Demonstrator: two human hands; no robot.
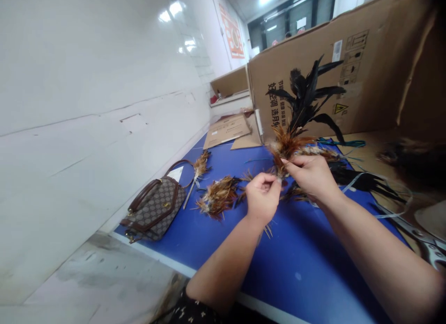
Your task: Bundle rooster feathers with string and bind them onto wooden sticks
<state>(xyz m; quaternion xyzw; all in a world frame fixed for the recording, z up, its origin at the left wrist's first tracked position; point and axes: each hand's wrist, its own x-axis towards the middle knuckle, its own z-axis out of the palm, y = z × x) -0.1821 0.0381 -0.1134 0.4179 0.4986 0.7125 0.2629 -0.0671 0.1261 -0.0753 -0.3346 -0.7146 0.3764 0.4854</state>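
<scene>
Both hands meet over the blue tabletop (296, 268) at an upright bunch of feathers (308, 98), long and black above, short and brown lower down. With fingers pinched, my right hand (311, 175) grips the bunch just below the brown feathers. My left hand (263, 196) pinches close at its lower end, where thin quill ends poke out beneath the hand. Whatever fine piece lies between the left fingertips is too small to make out. A pile of brown feathers (219, 196) lies left of my left hand. More dark feathers (362, 177) lie beyond my right wrist.
A brown patterned handbag (156, 210) sits at the table's left edge by the white wall, near a small feather bundle (201, 168). Behind the hands stands a large cardboard box (376, 96). Flat cardboard (228, 130) lies at the far end.
</scene>
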